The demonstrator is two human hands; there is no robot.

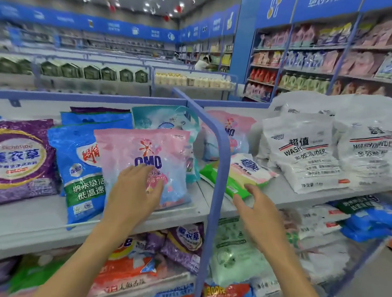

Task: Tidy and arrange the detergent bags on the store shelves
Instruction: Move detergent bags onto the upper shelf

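left hand point(137, 190) flat, fingers spread, pressing pink bag point(143, 153) upright on shelf point(32, 220) | right hand point(256, 209) spread, empty | green bag point(223, 178) beyond right fingertips lies flat, unsorted | task seems midway

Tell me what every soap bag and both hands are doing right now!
pink OMO bag: propped upright, left hand pressing its front.
left hand: fingers flat on that bag.
right hand: open, holding nothing.
purple bag: propped upright on the shelf.
blue bag: propped upright beside it.
green-and-pink pack: lying flat.
white washing powder bags: piled, leaning back.
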